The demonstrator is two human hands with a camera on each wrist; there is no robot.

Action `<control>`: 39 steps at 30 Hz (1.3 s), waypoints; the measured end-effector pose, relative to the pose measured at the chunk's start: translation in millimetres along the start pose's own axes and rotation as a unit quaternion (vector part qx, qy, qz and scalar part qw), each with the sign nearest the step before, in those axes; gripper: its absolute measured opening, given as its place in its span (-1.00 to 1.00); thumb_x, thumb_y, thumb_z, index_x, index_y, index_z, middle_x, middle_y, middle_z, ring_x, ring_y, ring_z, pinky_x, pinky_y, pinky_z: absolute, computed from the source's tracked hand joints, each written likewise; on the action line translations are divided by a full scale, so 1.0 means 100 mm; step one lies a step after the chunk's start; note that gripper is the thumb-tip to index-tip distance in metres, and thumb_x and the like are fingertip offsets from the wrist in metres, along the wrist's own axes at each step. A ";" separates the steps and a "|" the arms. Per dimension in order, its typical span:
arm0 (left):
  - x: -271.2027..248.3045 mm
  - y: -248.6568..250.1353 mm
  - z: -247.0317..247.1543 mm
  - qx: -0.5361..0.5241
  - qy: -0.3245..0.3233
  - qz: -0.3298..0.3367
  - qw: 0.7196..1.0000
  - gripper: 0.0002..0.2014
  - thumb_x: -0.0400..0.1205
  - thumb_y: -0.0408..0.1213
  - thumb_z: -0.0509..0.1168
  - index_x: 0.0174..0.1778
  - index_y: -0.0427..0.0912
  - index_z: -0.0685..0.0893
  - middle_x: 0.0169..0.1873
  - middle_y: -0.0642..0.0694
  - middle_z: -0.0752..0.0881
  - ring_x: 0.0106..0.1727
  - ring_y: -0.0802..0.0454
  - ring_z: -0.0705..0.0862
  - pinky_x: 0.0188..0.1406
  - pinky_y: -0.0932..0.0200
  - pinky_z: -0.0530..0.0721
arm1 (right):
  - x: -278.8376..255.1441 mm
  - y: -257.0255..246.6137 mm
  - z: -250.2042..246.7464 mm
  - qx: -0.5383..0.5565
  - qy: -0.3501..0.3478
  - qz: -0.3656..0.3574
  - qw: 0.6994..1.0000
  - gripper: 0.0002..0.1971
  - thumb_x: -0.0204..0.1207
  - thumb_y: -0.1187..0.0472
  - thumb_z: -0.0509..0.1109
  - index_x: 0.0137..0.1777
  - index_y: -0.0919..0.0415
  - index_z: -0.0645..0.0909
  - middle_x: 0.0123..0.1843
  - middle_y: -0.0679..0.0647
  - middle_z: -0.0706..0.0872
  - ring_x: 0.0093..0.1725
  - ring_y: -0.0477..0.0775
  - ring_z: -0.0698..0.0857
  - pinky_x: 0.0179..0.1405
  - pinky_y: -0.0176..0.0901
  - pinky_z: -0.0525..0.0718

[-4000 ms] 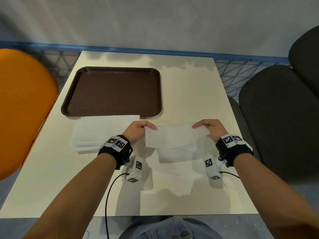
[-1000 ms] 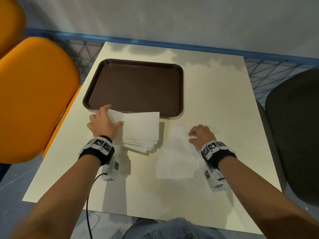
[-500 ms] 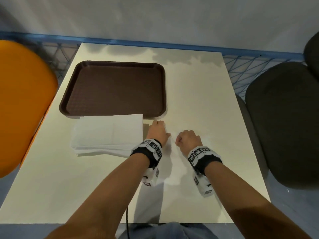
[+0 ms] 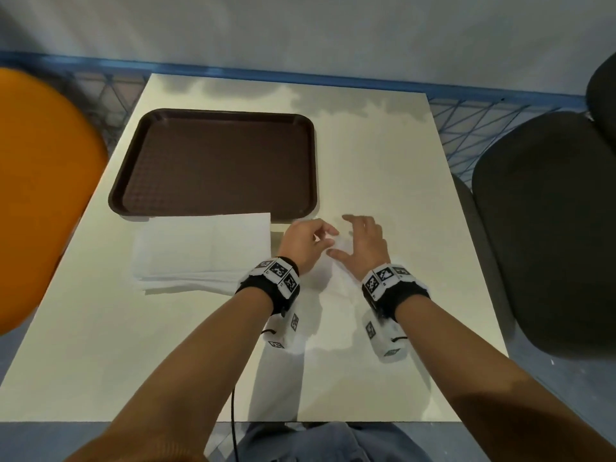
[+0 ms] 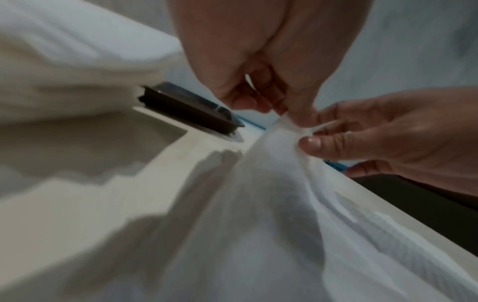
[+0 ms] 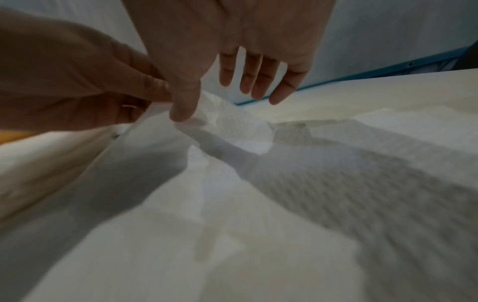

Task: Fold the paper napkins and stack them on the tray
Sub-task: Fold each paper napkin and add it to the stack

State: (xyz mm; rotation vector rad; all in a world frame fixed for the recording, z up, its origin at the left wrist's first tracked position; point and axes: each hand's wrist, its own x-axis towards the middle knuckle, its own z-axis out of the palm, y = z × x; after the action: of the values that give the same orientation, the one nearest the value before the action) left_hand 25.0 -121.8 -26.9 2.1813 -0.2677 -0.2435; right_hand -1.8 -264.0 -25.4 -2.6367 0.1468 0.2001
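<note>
A single white napkin [image 4: 333,295] lies on the table [image 4: 383,155] under both hands, hard to tell from the pale top. My left hand [image 4: 321,238] pinches its raised far edge [image 5: 284,122] between thumb and fingertips. Right beside it, my right hand [image 4: 338,235] pinches the same edge [image 6: 207,114] with its thumb, the other fingers [image 6: 258,81] spread straight. The hands touch each other. A stack of white napkins [image 4: 203,251] lies left of the hands, against the near rim of the brown tray [image 4: 213,161]. Nothing lies on the tray.
An orange chair [image 4: 43,195] stands off the table's left edge and a dark chair [image 4: 546,228] off the right. A blue rail [image 4: 300,75] and a grey wall run behind the far edge. A cable [image 4: 233,411] hangs from my left wrist.
One second ago my left hand was at the napkin stack; it has crossed right to meet the right hand. Since half a second ago the napkin's edge has been lifted and my right fingers have spread.
</note>
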 end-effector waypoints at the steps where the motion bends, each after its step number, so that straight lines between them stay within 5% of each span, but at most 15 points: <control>1: 0.00 0.02 -0.04 -0.019 -0.008 0.016 1.000 -0.85 0.58 -0.30 0.38 0.02 0.02 0.68 -0.26 0.12 0.57 -0.16 0.23 0.47 -0.19 0.48 0.40 | 0.04 -0.03 -0.05 -0.011 -0.013 -0.005 1.000 -0.39 0.43 -0.08 0.46 0.45 0.04 0.40 0.41 0.08 0.41 0.39 0.15 0.38 0.28 0.09 0.47; 5: -0.04 0.07 -0.17 -0.147 0.026 0.000 0.989 -0.58 0.57 -0.31 0.40 0.30 0.00 0.44 -0.17 0.05 0.56 -0.12 0.17 0.56 -0.11 0.40 0.52 | 0.13 -0.10 -0.30 0.054 -0.115 -0.020 0.992 -0.69 0.53 -0.02 0.37 0.01 0.25 0.66 -0.02 0.15 0.71 0.02 0.20 0.66 -0.03 -0.04 0.54; 8: -0.07 0.09 -0.30 -0.156 -0.047 -0.072 0.984 -0.31 0.46 -0.15 0.52 0.47 -0.02 0.36 0.06 0.05 0.61 0.05 0.17 0.62 -0.12 0.43 0.55 | 0.11 -0.15 -0.52 0.127 -0.110 -0.047 0.985 -0.72 0.53 0.07 0.39 0.04 0.30 0.69 -0.05 0.20 0.76 -0.05 0.20 0.70 -0.09 -0.07 0.58; 11: -0.12 0.10 -0.36 -0.089 -0.156 -0.113 0.977 -0.65 0.51 -0.10 0.47 0.18 -0.10 0.66 0.00 -0.08 0.75 -0.02 -0.02 0.73 -0.09 0.23 0.66 | 0.11 -0.18 -0.72 0.152 -0.085 -0.053 0.983 -0.72 0.51 0.06 0.41 0.01 0.30 0.69 -0.04 0.22 0.76 -0.01 0.23 0.71 0.06 0.08 0.65; 13: -0.15 0.12 -0.37 -0.111 -0.146 -0.119 0.976 -0.79 0.57 -0.09 0.41 0.00 -0.14 0.71 -0.17 -0.06 0.76 -0.21 0.04 0.73 -0.20 0.24 0.66 | 0.12 -0.13 -0.77 0.149 -0.045 -0.033 0.987 -0.68 0.49 -0.02 0.43 0.01 0.25 0.67 -0.01 0.19 0.73 0.05 0.23 0.66 0.12 0.08 0.62; 17: -0.17 0.13 -0.38 -0.242 -0.059 -0.110 0.962 -0.86 0.60 -0.19 0.38 -0.16 -0.19 0.71 -0.39 0.05 0.76 -0.41 0.19 0.71 -0.36 0.31 0.65 | 0.07 0.09 -0.75 0.152 0.081 0.070 0.983 -0.36 0.43 -0.19 0.41 0.45 0.08 0.41 0.43 0.10 0.49 0.46 0.15 0.39 0.46 0.07 0.37; 20: -0.19 0.14 -0.40 -0.304 -0.031 -0.118 0.945 -0.91 0.61 -0.23 0.36 -0.16 -0.15 0.71 -0.40 0.09 0.78 -0.39 0.23 0.73 -0.37 0.37 0.65 | 0.02 0.22 -0.63 0.312 0.005 0.213 0.926 -0.09 0.36 -0.38 0.32 0.58 0.12 0.17 0.56 0.11 0.35 0.49 0.19 0.42 0.46 0.09 0.43; 22: -0.19 0.13 -0.39 -0.320 -0.024 -0.122 0.939 -0.90 0.61 -0.22 0.36 -0.07 -0.16 0.72 -0.23 0.02 0.79 -0.25 0.14 0.76 -0.26 0.34 0.70 | -0.04 0.25 -0.54 0.388 -0.054 0.260 0.883 0.08 0.12 -0.53 0.37 0.53 0.15 0.28 0.45 0.09 0.51 0.38 0.19 0.55 0.34 0.17 0.57; 23: -0.20 0.14 -0.40 -0.321 -0.020 -0.127 0.938 -0.87 0.61 -0.21 0.36 -0.02 -0.18 0.72 -0.19 -0.01 0.78 -0.21 0.11 0.75 -0.23 0.34 0.71 | -0.06 0.25 -0.51 0.407 -0.064 0.247 0.877 -0.01 0.10 -0.49 0.43 0.43 0.16 0.42 0.36 0.08 0.61 0.32 0.19 0.61 0.31 0.17 0.60; 25: -0.21 0.13 -0.42 -0.292 -0.013 -0.132 0.947 -0.83 0.63 -0.20 0.34 0.03 -0.20 0.71 -0.16 -0.04 0.76 -0.19 0.10 0.72 -0.23 0.32 0.69 | -0.08 0.20 -0.48 0.401 -0.023 0.193 0.895 -0.50 0.34 -0.17 0.51 0.16 0.16 0.62 0.20 0.13 0.73 0.19 0.18 0.70 0.27 0.13 0.64; 27: -0.21 0.10 -0.43 -0.237 -0.003 -0.133 0.962 -0.84 0.66 -0.17 0.30 0.02 -0.18 0.69 -0.17 -0.02 0.73 -0.19 0.10 0.68 -0.24 0.31 0.62 | -0.06 0.19 -0.49 0.361 0.030 0.161 0.918 -0.74 0.47 0.05 0.48 0.02 0.23 0.67 0.09 0.21 0.76 0.05 0.19 0.73 0.16 0.05 0.69; 31: -0.19 0.09 -0.42 -0.214 0.013 -0.139 0.967 -0.81 0.72 -0.22 0.20 0.01 -0.23 0.67 -0.20 -0.04 0.70 -0.16 0.01 0.66 -0.23 0.25 0.58 | -0.05 0.21 -0.48 0.292 0.082 0.155 0.940 -0.60 0.48 0.03 0.46 -0.18 0.47 0.66 -0.15 0.33 0.76 -0.11 0.33 0.72 -0.04 0.06 0.71; 36: -0.19 0.27 -0.27 -0.216 -0.043 -0.109 0.969 -0.70 0.75 -0.24 0.12 0.30 -0.26 0.63 0.14 -0.11 0.70 0.19 -0.07 0.65 0.30 0.03 0.56 | -0.12 -0.03 -0.43 0.260 0.072 0.111 0.957 -0.57 0.54 0.05 0.39 -0.44 0.30 0.41 -0.45 0.17 0.49 -0.36 0.10 0.47 -0.29 -0.14 0.42; 39: -0.26 0.46 -0.14 -0.163 -0.133 -0.054 0.976 -0.58 0.75 -0.08 0.05 0.52 -0.11 0.44 0.45 0.06 0.47 0.45 0.11 0.43 0.42 0.32 0.28 | -0.17 -0.27 -0.42 0.283 0.038 0.105 0.953 -0.56 0.48 -0.15 0.38 -0.43 0.09 0.34 -0.44 -0.04 0.50 -0.36 -0.02 0.54 -0.27 -0.19 0.47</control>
State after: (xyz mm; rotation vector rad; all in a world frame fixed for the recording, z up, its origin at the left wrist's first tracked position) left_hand -1.0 -130.0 21.3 1.8381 -0.2402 -0.6001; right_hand -10.1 -259.8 26.3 -2.0533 0.4428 0.1062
